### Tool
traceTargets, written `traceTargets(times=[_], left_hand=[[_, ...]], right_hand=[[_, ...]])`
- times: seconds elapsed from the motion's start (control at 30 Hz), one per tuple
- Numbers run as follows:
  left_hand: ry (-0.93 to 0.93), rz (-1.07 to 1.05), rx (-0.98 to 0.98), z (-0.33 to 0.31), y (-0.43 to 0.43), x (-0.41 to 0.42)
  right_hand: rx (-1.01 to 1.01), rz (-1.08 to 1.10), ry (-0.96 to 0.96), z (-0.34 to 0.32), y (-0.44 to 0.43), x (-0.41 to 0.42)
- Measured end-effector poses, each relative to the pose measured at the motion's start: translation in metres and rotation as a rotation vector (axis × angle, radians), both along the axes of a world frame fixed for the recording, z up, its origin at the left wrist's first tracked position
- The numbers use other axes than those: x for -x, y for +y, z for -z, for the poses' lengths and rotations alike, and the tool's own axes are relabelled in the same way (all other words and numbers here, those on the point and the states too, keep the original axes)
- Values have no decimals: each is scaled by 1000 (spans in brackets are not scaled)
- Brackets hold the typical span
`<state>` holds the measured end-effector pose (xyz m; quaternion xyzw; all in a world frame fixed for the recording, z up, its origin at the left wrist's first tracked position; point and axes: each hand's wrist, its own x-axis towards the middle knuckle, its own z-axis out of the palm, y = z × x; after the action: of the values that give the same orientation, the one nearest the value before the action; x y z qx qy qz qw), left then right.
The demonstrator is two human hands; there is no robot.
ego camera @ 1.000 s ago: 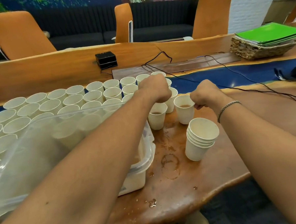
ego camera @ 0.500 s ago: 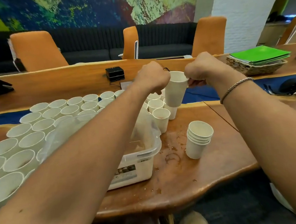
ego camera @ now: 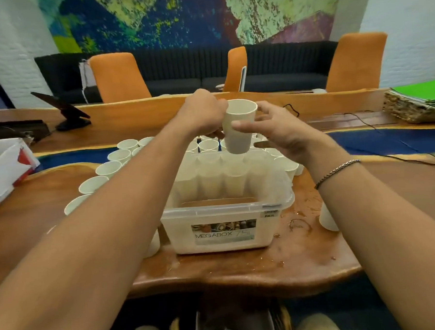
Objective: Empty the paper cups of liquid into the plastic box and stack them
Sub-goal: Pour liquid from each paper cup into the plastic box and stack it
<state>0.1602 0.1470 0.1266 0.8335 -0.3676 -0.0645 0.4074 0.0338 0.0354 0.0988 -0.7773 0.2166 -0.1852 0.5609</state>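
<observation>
Gripping the paper cup point(ego camera: 238, 128) from its left side with the curled fingers of the left hand point(ego camera: 203, 115). Touching its near wall with only the thumb of the right hand point(ego camera: 283, 133), the other fingers point(ego camera: 269, 109) spread and nearly straight behind the rim, so perhaps not bearing any load, though hard to tell from this angle. Held upright, long axis vertical and mouth up, in the air between both hands and above the far wall of the plastic box point(ego camera: 226, 209). Box on the worktop point(ego camera: 242, 267), below the cup and nearer the body, open-topped, with brownish liquid pooled inside. Judged as the moment just before a pour: calls for tipping the cup's mouth toward the body and down over the open box, left hand in control. Contents of the cup not visible. Beyond the box and to its left, rows of standing cups point(ego camera: 108, 169) yet to be emptied. To its right, on wet worktop, one more cup point(ego camera: 327, 219), half hidden by the right forearm.
</observation>
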Motion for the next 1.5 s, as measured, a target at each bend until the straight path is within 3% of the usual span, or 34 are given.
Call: traceTargets(times=[0.1, 0.27, 0.43, 0.57, 0.7, 1.1, 1.5], left_hand=[[49, -26, 17, 13, 17, -9], [82, -18, 4, 33, 22, -10], [-97, -71, -9, 64, 27, -27], [-185, -51, -188, 99, 33, -41], [-250, -27, -245, 111, 33, -46], [-371, 13, -339, 117, 34, -50], [-263, 2, -245, 117, 36, -50]], right_hand=[[-53, -67, 17, 26, 14, -14], [-29, 25, -26, 52, 26, -28], [28, 76, -7, 66, 21, -29], [71, 70, -19, 71, 20, -26], [89, 62, -44, 76, 21, -25], [378, 85, 6, 79, 22, -20], [655, 161, 142, 79, 23, -21]])
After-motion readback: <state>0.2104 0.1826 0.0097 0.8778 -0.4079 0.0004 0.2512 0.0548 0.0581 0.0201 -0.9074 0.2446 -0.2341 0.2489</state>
